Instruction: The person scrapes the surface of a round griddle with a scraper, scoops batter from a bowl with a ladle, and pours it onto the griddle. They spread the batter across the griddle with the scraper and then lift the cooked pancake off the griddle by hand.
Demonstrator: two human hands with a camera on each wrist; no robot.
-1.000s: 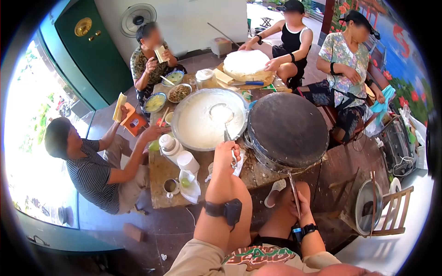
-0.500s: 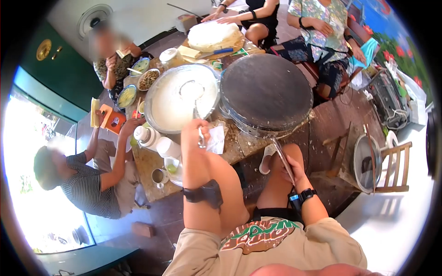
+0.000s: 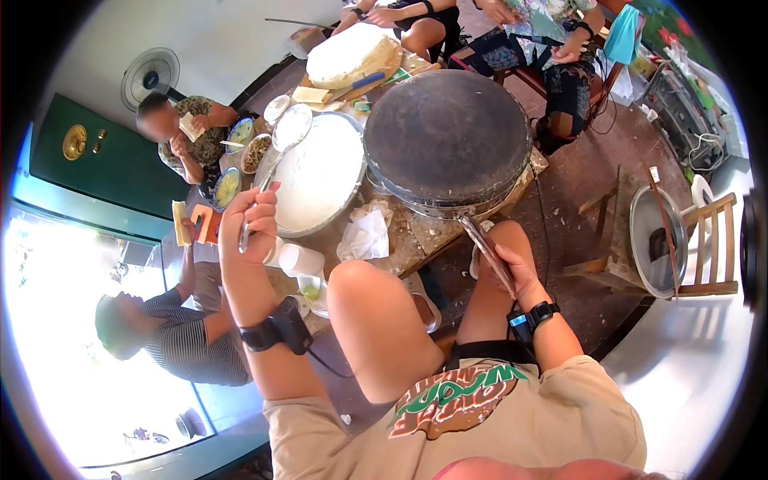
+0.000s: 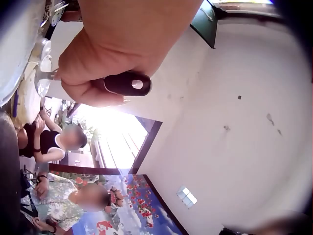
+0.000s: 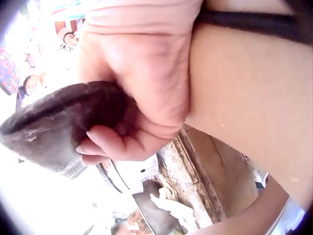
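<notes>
My left hand (image 3: pixel 250 226) grips the handle of a metal ladle (image 3: pixel 291 128), raised at the far left rim of a wide metal basin (image 3: pixel 358 174) of white batter. In the left wrist view the dark handle end (image 4: pixel 128 84) sticks out of the curled fist. My right hand (image 3: pixel 520 270) rests near my right knee and holds a long, flat, dark scraper (image 3: pixel 490 254). Its other end points toward the edge of a round black griddle (image 3: pixel 448 140). Seen from the right wrist, fingers wrap around the scraper's thick dark body (image 5: pixel 63 120).
Behind the basin lies a stack of pale flatbreads (image 3: pixel 354 56) with a blue-handled knife (image 3: pixel 368 81). Bowls of food (image 3: pixel 227 188), a white cup (image 3: pixel 301 260) and a crumpled cloth (image 3: pixel 364 236) crowd the wooden table. Several people sit around it. A chair (image 3: pixel 712 240) stands at right.
My left hand has lifted the ladle out of the batter, up and to the left. The right hand keeps its grip on the scraper, and the head view has shifted.
</notes>
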